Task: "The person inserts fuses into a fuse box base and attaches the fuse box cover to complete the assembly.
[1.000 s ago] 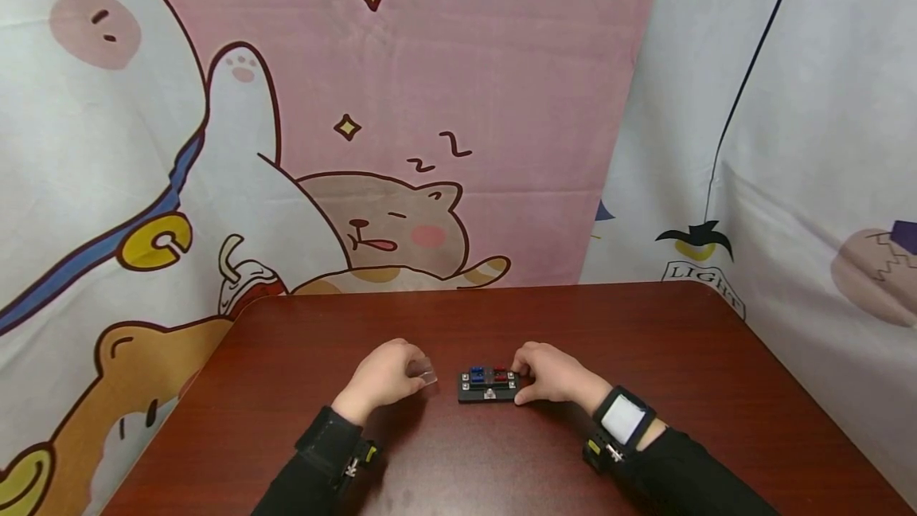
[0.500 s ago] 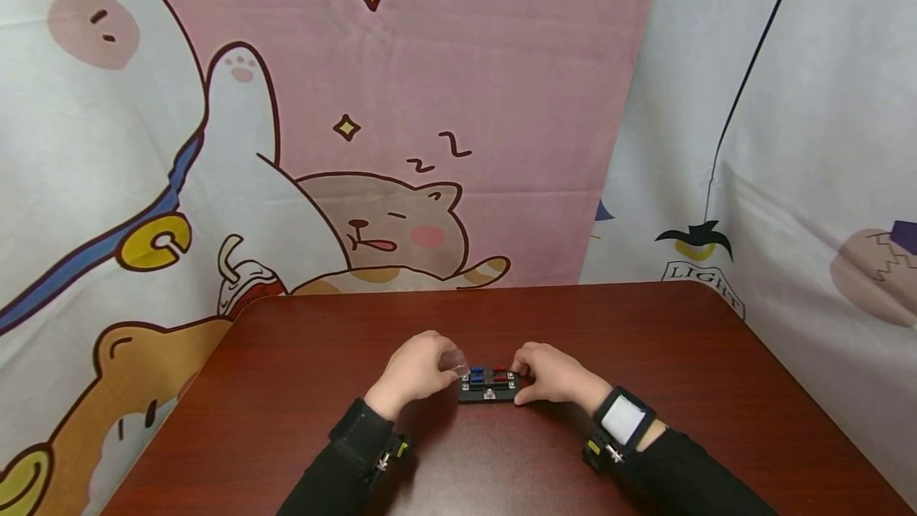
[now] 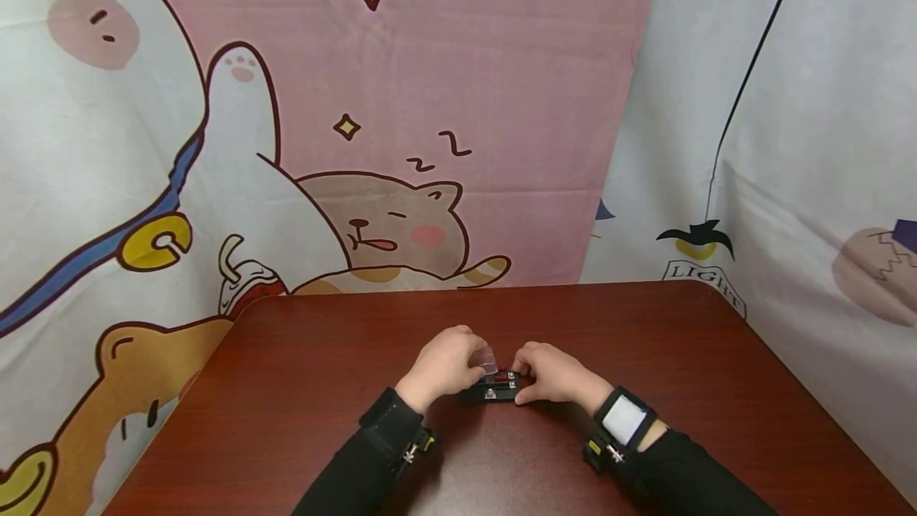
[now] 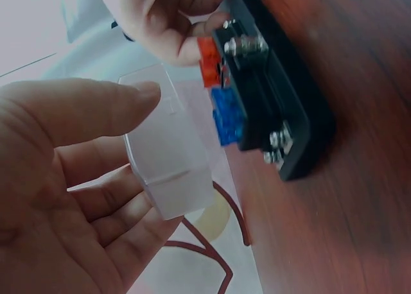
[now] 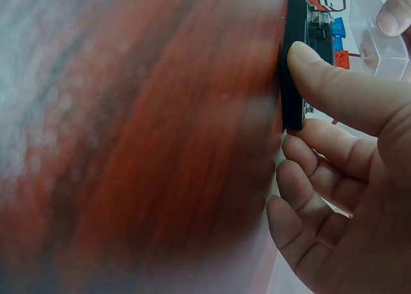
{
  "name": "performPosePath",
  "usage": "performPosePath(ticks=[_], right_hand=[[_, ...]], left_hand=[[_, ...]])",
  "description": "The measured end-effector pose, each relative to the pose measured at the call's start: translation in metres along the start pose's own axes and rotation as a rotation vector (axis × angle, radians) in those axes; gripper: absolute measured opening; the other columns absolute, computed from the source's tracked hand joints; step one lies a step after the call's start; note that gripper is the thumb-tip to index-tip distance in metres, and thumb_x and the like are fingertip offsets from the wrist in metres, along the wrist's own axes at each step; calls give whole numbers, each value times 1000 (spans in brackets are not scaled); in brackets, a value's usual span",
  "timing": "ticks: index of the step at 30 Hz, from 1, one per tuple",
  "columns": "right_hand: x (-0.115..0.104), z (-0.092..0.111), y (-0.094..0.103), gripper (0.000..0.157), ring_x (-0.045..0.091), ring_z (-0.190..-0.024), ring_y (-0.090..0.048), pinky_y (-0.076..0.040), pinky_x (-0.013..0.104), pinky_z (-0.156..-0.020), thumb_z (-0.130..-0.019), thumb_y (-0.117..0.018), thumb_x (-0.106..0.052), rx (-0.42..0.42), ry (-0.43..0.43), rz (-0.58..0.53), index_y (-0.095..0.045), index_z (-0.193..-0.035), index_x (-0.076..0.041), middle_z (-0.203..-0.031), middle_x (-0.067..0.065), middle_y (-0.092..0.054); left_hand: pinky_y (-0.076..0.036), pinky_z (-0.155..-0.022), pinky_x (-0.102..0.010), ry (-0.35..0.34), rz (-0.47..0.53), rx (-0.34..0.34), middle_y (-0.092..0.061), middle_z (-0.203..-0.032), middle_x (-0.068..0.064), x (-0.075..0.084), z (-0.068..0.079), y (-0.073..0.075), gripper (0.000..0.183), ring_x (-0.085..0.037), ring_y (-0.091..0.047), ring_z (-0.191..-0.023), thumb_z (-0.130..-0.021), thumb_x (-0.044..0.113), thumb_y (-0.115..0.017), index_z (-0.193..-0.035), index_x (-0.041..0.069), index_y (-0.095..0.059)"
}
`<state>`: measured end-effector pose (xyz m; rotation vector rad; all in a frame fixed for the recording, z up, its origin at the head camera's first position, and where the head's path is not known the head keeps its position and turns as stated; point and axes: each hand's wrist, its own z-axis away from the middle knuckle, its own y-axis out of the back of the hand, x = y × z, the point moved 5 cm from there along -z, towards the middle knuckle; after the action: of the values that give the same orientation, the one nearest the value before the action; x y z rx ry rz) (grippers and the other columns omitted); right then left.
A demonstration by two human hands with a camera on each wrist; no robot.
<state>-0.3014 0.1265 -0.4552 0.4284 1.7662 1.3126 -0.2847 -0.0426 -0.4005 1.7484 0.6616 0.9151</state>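
Note:
A black fuse block (image 3: 505,394) lies flat on the table, with blue fuses (image 4: 226,116) and red fuses (image 4: 209,61) standing in its middle and metal screw terminals at its ends. My left hand (image 3: 446,362) pinches a clear plastic cover (image 4: 170,149) between thumb and fingers. The cover hangs just above the fuses, apart from them in the left wrist view. My right hand (image 3: 555,373) grips the block's right end, thumb (image 5: 308,56) on the near side and fingers at the far side. In the head view my left hand hides the block's left part.
The reddish-brown wooden table (image 3: 322,325) reaches out on all sides of the block. Behind it hangs a printed cloth (image 3: 516,102) with cartoon animals. Each wrist wears a black strap with a small camera.
My left hand has moved right with the clear cover, from beside the block to over its fuses. My right hand has stayed at the block's right end.

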Motion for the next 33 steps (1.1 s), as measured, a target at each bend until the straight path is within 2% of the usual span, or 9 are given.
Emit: performPosePath(ticks=[7, 14, 21, 28, 33], right_hand=[[-1, 1, 0, 32, 13, -80, -53, -47, 32, -70, -72, -89, -24, 2, 1, -13, -66, -92, -15, -87, -5, -55], [-2, 1, 0, 32, 13, -79, -53, -47, 31, -69, -71, -90, -23, 17, 19, -14, -65, -90, -15, -86, -4, -55], [-1, 1, 1, 33, 13, -78, -52, -46, 30, -69, -71, -90, -23, 14, 30, -12, -64, -89, -14, -85, -4, -54], [1, 1, 0, 34, 14, -78, -52, -45, 30, -68, -70, -90, -23, 14, 26, -20, -63, -88, -14, -85, -3, -54], [2, 1, 0, 34, 14, -79, -53, -46, 30, -69, -70, -90, -23, 15, 19, -22, -63, -88, -14, -86, -3, -54]], left_hand=[[-46, -63, -27, -20, -32, -26, -60, -85, 1, 10, -7, -8, 24, -13, -51, -73, -82, 21, -80, -103, 11, -76], [-44, -61, -26, -41, -54, -18, -57, -81, 3, 16, -11, -12, 16, -12, -50, -72, -82, 20, -80, -97, 14, -76], [-42, -59, -25, -24, -69, -45, -54, -79, 5, 19, -14, -18, 9, -12, -48, -71, -83, 20, -80, -89, 16, -76], [-41, -58, -26, -6, -121, -70, -54, -79, 4, 20, -16, -23, 12, -12, -49, -72, -81, 22, -81, -89, 16, -75], [-41, -57, -26, 7, -122, -86, -53, -78, 4, 19, -17, -26, 12, -12, -48, -71, -81, 21, -81, -90, 15, -75]])
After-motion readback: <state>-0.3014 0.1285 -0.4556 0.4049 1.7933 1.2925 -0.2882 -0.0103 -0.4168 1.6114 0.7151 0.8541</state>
